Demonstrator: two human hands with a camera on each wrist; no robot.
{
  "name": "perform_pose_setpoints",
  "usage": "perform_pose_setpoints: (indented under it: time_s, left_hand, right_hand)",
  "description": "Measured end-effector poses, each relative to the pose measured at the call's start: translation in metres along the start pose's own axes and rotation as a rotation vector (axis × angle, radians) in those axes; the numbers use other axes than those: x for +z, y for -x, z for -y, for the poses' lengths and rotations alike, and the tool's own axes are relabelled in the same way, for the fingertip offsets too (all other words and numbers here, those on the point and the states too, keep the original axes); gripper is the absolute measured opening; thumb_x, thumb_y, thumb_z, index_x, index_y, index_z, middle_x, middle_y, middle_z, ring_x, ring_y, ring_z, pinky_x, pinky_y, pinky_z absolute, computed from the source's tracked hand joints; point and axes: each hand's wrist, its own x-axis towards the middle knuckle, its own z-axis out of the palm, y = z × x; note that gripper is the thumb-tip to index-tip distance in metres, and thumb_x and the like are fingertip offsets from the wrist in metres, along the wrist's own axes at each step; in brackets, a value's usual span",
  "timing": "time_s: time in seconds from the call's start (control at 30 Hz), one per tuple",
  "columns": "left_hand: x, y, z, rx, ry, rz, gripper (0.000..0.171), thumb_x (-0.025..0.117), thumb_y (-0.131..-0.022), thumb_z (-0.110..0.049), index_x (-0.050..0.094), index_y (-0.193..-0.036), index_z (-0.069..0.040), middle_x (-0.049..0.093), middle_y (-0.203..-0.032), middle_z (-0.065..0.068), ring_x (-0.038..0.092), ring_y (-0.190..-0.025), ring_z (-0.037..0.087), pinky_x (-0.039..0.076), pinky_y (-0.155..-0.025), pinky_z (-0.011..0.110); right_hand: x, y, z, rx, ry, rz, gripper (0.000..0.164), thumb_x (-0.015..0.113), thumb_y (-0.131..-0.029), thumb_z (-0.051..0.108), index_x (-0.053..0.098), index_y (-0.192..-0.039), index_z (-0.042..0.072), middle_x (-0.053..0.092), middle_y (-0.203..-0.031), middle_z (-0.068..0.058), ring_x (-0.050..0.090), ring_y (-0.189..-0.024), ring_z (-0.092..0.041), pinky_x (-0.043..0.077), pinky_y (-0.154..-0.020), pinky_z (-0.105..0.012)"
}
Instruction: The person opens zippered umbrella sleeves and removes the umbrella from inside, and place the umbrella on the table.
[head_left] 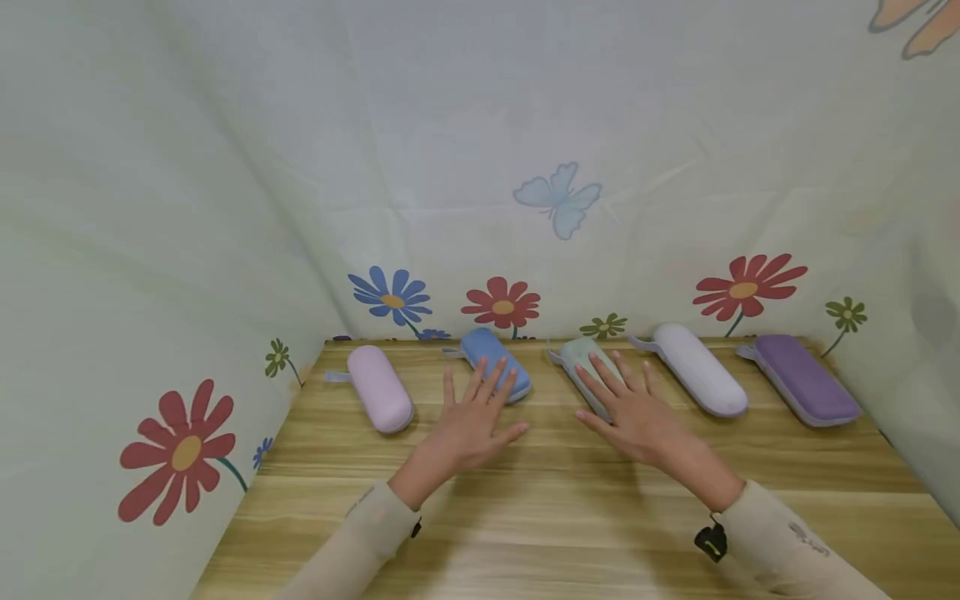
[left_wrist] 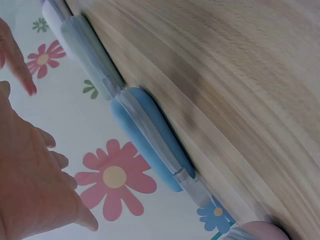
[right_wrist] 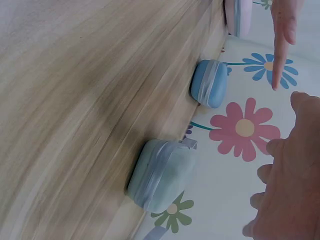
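My left hand (head_left: 472,423) hovers with fingers spread near the blue zip case (head_left: 495,364), its fingertips overlapping the case in the head view. My right hand (head_left: 637,417) is spread likewise over the pale green case (head_left: 581,358), hiding part of it. Both wrist views show a gap between the palms and the table, with nothing held. In the left wrist view the blue case (left_wrist: 150,135) lies end to end with the green case (left_wrist: 92,55). The right wrist view shows the green case (right_wrist: 165,172) nearest, with the blue case (right_wrist: 210,82) beyond.
A pink case (head_left: 379,389) lies at the left of the row. To the right are a white case (head_left: 701,371) and a purple case (head_left: 806,379). All rest near the back edge of the wooden table (head_left: 525,517), against a flower-printed cloth (head_left: 450,217).
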Motion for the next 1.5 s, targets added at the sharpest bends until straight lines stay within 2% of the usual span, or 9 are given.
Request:
perform_pose_setpoints:
  time_s: [0.13,0.3,0.57,0.8,0.93,1.07,1.27,1.5]
  left_hand:
    - [0.003,0.002,0.004,-0.015,0.031,-0.006,0.084,0.029,-0.101,-0.072,0.009,-0.165,-0.021,-0.005,-0.172,0.002,-0.004,-0.157,0.029,-0.008,-0.115,0.071]
    - [0.005,0.005,0.007,-0.006,0.077,-0.010,0.083,0.033,-0.103,-0.066,0.009,-0.165,-0.016,-0.002,-0.172,0.005,-0.003,-0.157,0.029,-0.003,-0.119,0.065]
    - [0.005,0.009,0.011,-0.013,0.098,-0.033,0.074,0.035,-0.107,-0.055,0.015,-0.164,-0.013,0.011,-0.170,0.010,0.011,-0.156,0.033,0.011,-0.123,0.058]
    - [0.002,0.014,0.014,-0.052,0.095,-0.065,0.068,0.036,-0.108,-0.051,0.025,-0.162,-0.011,0.022,-0.168,0.012,0.017,-0.155,0.032,0.020,-0.121,0.057]
    - [0.001,0.015,0.018,-0.063,0.101,-0.106,0.065,0.043,-0.108,-0.046,0.032,-0.159,-0.009,0.028,-0.165,0.013,0.026,-0.152,0.035,0.026,-0.118,0.059]
    - [0.001,0.017,0.025,-0.098,0.118,-0.125,0.064,0.049,-0.107,-0.042,0.034,-0.158,-0.009,0.031,-0.164,0.013,0.030,-0.149,0.038,0.026,-0.118,0.060]
    - [0.000,0.024,0.038,-0.170,0.095,-0.125,0.064,0.049,-0.106,-0.043,0.035,-0.158,-0.009,0.033,-0.163,0.013,0.030,-0.149,0.039,0.027,-0.118,0.058]
    - [-0.002,0.037,0.053,-0.228,0.111,-0.196,0.061,0.054,-0.104,-0.040,0.041,-0.155,-0.009,0.036,-0.161,0.014,0.034,-0.146,0.042,0.031,-0.113,0.064]
  right_hand:
    - [0.001,-0.003,0.002,-0.018,-0.027,0.036,0.071,0.044,-0.106,0.053,0.028,-0.162,0.013,0.018,-0.168,-0.013,0.010,-0.154,-0.043,0.013,-0.117,-0.069]
    - [0.003,-0.006,0.004,-0.050,-0.044,0.067,0.071,0.044,-0.107,0.051,0.030,-0.160,0.006,0.025,-0.165,-0.018,0.021,-0.151,-0.045,0.022,-0.118,-0.062]
    - [0.003,-0.008,0.009,-0.078,-0.069,0.049,0.065,0.047,-0.107,0.044,0.036,-0.157,0.004,0.032,-0.162,-0.021,0.028,-0.148,-0.046,0.026,-0.118,-0.058]
    - [0.002,-0.010,0.012,-0.096,-0.073,0.035,0.060,0.048,-0.108,0.040,0.042,-0.154,0.002,0.037,-0.159,-0.022,0.032,-0.146,-0.046,0.027,-0.118,-0.057]
    - [0.004,-0.012,0.012,-0.112,-0.084,0.029,0.059,0.049,-0.108,0.039,0.043,-0.153,0.001,0.037,-0.158,-0.023,0.033,-0.146,-0.045,0.028,-0.118,-0.056]
    - [0.008,-0.016,0.013,-0.110,-0.102,0.043,0.059,0.048,-0.108,0.039,0.042,-0.153,0.001,0.036,-0.160,-0.022,0.032,-0.147,-0.044,0.027,-0.118,-0.056]
    - [0.016,-0.023,0.018,-0.111,-0.134,0.046,0.059,0.048,-0.108,0.039,0.042,-0.154,0.003,0.036,-0.160,-0.021,0.031,-0.148,-0.043,0.027,-0.119,-0.055]
    - [0.019,-0.029,0.026,-0.142,-0.155,0.039,0.059,0.049,-0.108,0.039,0.042,-0.154,0.002,0.037,-0.160,-0.020,0.030,-0.149,-0.041,0.026,-0.120,-0.054]
